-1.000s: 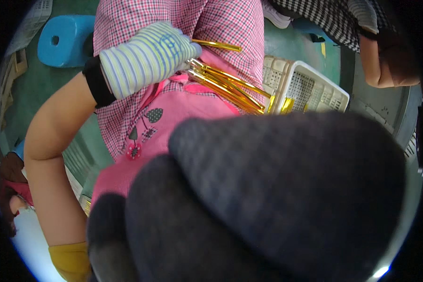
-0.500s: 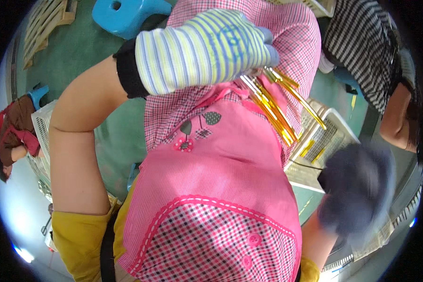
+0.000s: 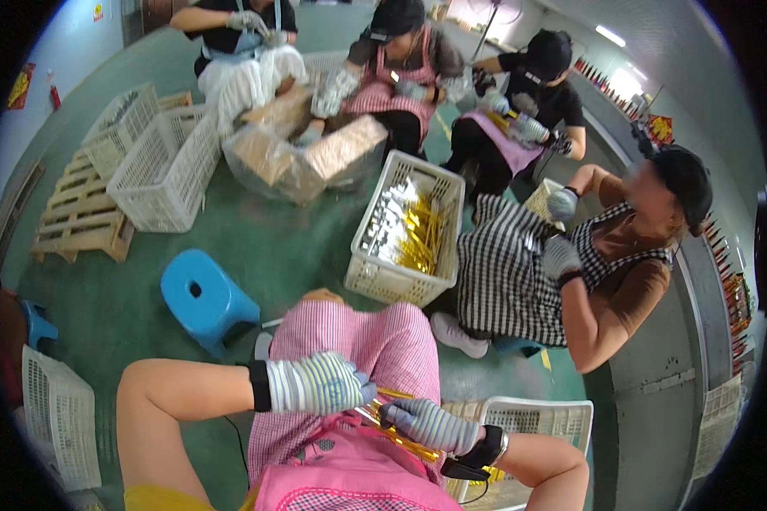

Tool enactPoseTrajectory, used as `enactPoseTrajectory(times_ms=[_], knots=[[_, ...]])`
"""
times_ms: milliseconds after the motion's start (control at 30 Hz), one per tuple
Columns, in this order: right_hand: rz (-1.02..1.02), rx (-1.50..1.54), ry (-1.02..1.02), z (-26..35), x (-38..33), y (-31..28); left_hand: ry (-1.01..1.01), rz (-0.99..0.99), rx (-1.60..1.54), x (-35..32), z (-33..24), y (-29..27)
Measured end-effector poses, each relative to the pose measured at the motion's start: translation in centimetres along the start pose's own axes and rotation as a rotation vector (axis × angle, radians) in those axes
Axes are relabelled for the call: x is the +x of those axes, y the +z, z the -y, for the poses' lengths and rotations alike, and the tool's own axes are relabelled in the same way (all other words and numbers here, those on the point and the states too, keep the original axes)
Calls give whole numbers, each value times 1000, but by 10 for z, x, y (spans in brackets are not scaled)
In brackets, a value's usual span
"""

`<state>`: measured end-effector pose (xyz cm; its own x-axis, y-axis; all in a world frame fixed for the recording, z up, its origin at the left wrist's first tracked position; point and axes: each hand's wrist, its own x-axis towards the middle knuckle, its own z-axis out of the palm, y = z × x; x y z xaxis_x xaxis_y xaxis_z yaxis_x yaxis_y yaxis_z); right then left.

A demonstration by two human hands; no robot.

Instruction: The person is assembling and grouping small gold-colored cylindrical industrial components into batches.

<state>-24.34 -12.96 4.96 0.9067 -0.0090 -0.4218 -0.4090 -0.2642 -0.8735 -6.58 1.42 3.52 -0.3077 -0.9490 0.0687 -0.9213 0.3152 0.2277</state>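
Over my lap, my left hand point(image 3: 324, 385), in a striped glove, is closed around the upper ends of several slender, shiny gold pieces point(image 3: 418, 447). Their lower ends slant down to the right, across my pink apron. My right hand point(image 3: 435, 424), also gloved, meets the bundle with its fingers bent onto the pieces close to the left fingertips. One gold piece point(image 3: 395, 393) sticks out above the right fingers. What kind of items these are, I cannot make out. Beneath my right forearm stands a pale plastic crate point(image 3: 537, 410) with some gold pieces inside.
Ahead is a white crate point(image 3: 405, 285) of silver and gold pieces. A person in a checked apron point(image 3: 520, 272) sits at the right; several others sit farther off. A blue stool point(image 3: 209, 298), a wooden pallet point(image 3: 81, 213) and stacked crates point(image 3: 166, 183) stand to the left.
My view has tilted up, bringing the co-workers and crates in. My right hand has come from beside the crate at right to the gold pieces; my left still holds them.
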Motion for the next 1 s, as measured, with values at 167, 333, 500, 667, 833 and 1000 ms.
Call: enactPoseTrajectory(times_ms=[167, 333, 500, 667, 833, 1000], knots=[[-13, -1125, -480, 28, -12, -41, -518, 546, -1622, -29, -4, -29], [-126, -1183, -50, 17, -9, -51, -852, 280, -1646, -83, 6, 10], [-123, -1240, -197, -14, 26, 5, -410, 63, -572, -35, -31, 4], [-226, -1193, -304, 21, 17, -15, -245, 40, -281, -25, -38, 49], [-403, -310, -448, 93, 17, -36, -361, 136, -41, -18, -51, 33], [-206, 237, -273, 102, 29, -35, -249, -139, -92, -16, -37, 58]])
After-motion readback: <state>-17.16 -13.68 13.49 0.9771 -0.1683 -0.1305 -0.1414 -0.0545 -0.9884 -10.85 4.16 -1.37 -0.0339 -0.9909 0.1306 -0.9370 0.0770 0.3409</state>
